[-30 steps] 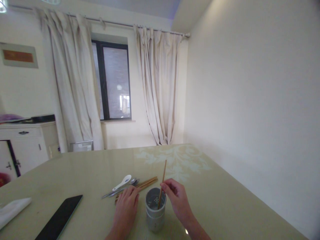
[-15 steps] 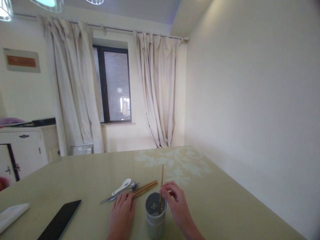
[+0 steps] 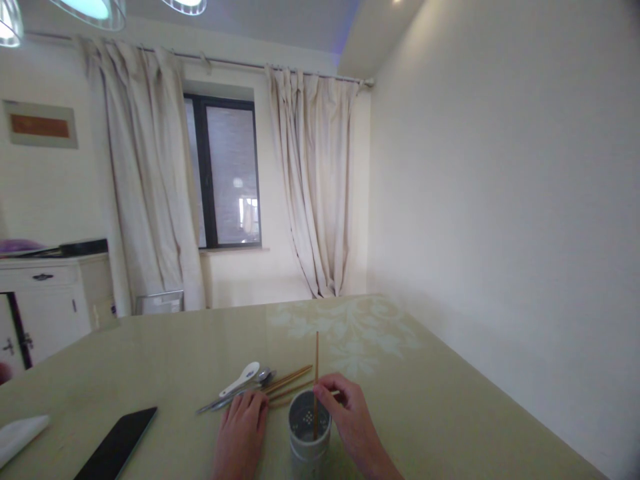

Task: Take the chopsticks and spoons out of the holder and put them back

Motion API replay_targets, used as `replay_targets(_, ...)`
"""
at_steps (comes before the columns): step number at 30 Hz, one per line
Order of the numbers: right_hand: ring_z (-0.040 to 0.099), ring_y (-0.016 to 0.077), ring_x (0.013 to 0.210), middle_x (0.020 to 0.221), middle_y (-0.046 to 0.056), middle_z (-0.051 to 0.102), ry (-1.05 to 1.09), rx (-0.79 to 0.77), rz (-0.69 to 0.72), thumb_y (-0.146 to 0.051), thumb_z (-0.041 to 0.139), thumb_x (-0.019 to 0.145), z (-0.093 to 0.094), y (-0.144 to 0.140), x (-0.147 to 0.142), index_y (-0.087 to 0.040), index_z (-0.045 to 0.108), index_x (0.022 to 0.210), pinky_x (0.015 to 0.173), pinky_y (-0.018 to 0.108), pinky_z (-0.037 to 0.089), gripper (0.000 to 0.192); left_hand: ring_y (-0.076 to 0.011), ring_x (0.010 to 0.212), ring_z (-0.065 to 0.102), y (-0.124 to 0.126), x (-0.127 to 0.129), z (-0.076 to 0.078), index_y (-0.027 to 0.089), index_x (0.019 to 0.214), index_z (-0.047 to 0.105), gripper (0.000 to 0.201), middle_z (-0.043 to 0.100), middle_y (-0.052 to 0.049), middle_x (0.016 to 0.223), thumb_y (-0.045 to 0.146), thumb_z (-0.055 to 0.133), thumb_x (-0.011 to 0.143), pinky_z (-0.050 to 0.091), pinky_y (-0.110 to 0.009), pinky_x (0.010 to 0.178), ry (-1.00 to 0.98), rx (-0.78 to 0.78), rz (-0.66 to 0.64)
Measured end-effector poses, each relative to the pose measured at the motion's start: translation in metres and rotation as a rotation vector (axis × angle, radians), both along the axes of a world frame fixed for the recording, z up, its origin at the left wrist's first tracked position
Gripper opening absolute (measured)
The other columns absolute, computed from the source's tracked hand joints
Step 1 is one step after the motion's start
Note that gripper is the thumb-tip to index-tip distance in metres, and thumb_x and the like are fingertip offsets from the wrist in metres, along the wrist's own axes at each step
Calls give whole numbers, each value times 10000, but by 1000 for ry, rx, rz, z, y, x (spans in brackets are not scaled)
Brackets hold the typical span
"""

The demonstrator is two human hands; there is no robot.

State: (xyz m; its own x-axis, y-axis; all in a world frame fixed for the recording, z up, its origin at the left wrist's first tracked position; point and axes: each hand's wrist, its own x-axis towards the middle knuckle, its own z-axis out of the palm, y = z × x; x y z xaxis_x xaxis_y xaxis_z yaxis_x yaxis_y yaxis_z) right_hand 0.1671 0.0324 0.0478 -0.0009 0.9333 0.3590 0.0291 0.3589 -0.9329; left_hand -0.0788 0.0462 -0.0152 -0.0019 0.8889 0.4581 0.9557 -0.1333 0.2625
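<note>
A grey cylindrical holder [image 3: 309, 440] with a perforated bottom stands on the pale green table [image 3: 450, 413] near its front edge. My right hand [image 3: 350, 423] pinches a wooden chopstick [image 3: 316, 363] that stands almost upright with its lower end inside the holder. My left hand [image 3: 241, 435] rests flat on the table just left of the holder, fingertips on a pile of cutlery. That pile holds several wooden chopsticks [image 3: 290, 381], a white ceramic spoon [image 3: 241, 379] and metal spoons [image 3: 235, 397].
A black phone [image 3: 116, 443] lies face down at the left front, with a white folded cloth [image 3: 17, 437] beyond it at the table's left edge. A white cabinet [image 3: 45, 300] stands at the far left. A bare wall runs along the table's right side.
The chopstick in my right hand has swung from a rightward lean to nearly upright and sunk a little into the holder. My left hand stays on the cutlery pile.
</note>
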Motion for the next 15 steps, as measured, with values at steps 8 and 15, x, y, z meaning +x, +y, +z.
replay_targets(8, 699, 260, 802, 823, 80, 770, -21, -13, -18, -728, 741, 855, 0, 1, -1, -200, 813, 843, 714, 331, 501, 533, -264, 1139, 705, 6, -1, -12, 281, 986, 777, 317, 790, -67, 1119, 257, 463, 1023, 528, -441, 1010, 34, -7, 13)
replay_targets(15, 696, 261, 770, 785, 83, 746, 91, -138, -53, -931, 619, 772, -22, 17, -2, -194, 782, 765, 665, 326, 519, 755, -253, 1075, 756, 16, 2, -14, 268, 1013, 754, 339, 812, -80, 1087, 313, 418, 1026, 589, -415, 979, -228, 4, -134)
